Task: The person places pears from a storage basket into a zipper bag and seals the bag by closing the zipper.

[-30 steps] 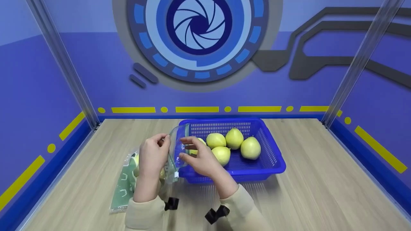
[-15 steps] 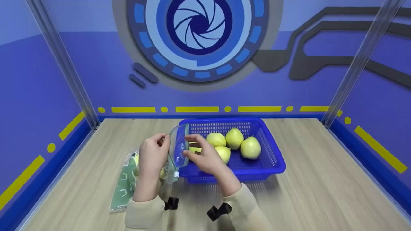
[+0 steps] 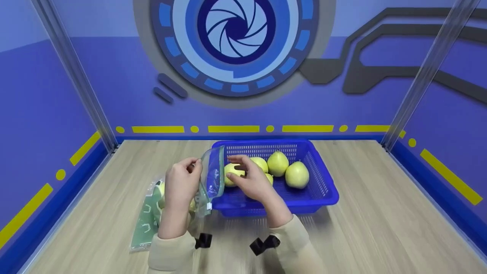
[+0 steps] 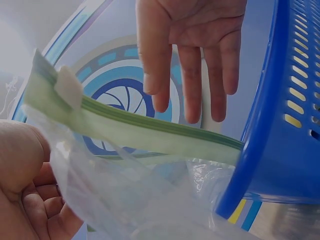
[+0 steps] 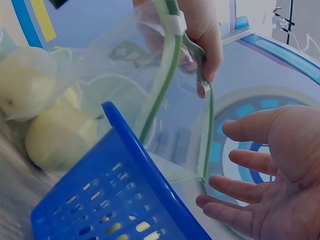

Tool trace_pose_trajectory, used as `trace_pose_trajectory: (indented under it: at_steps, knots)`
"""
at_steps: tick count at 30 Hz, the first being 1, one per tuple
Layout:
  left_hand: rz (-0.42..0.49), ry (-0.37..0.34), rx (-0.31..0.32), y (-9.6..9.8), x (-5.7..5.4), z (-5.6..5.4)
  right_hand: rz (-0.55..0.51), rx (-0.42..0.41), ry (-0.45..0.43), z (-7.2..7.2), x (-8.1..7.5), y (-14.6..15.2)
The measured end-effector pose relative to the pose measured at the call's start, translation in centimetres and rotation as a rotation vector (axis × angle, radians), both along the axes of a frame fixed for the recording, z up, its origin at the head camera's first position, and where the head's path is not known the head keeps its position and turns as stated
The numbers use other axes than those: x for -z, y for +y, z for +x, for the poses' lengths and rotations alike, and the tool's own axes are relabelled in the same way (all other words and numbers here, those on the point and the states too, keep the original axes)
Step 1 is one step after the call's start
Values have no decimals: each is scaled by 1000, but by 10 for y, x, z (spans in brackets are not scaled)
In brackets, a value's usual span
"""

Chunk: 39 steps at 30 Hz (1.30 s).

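My left hand [image 3: 183, 184] pinches the edge of a clear zip bag [image 3: 209, 171] with a green seal and a white slider, its mouth spread apart. Yellow-green pears [image 5: 60, 135] lie inside the bag, seen through the plastic in the right wrist view. My right hand [image 3: 249, 178] hovers over the left part of a blue plastic basket [image 3: 325, 182], fingers spread and holding nothing. Below and beside its fingers is a pear [image 3: 233, 176] in the basket. Several more pears, such as the rightmost pear [image 3: 297, 175], sit there; some are partly hidden by the right hand.
The bag's green printed part [image 3: 142, 224] lies on the wooden table [image 3: 373, 228] left of my left forearm. The bag's mouth overlaps the basket's left rim. A blue panel wall [image 3: 243, 114] rises behind the table, with side walls at left and right.
My right hand has moved right, away from the bag's mouth and farther over the basket. The leftmost pear is now more exposed. My left hand stays in place on the bag.
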<state>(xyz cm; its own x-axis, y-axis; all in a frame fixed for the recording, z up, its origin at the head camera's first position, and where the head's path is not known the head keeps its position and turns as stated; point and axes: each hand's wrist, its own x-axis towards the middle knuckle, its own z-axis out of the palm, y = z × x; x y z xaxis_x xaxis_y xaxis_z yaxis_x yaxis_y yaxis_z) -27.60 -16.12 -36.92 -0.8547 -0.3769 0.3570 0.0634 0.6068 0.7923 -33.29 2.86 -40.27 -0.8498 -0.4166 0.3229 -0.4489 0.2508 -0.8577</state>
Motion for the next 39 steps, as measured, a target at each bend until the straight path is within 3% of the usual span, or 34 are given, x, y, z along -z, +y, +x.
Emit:
trace_pose_trajectory:
  at_steps: [14,30,39]
  knots:
    - [-11,29,11,0,0,1,62,72,-22,-12,6,15]
    - [-4,-3,-1,0,0,-1,311,205,49,-22,13,33]
    - [3,18,5,1,0,0,443,269,8,-27,20,38]
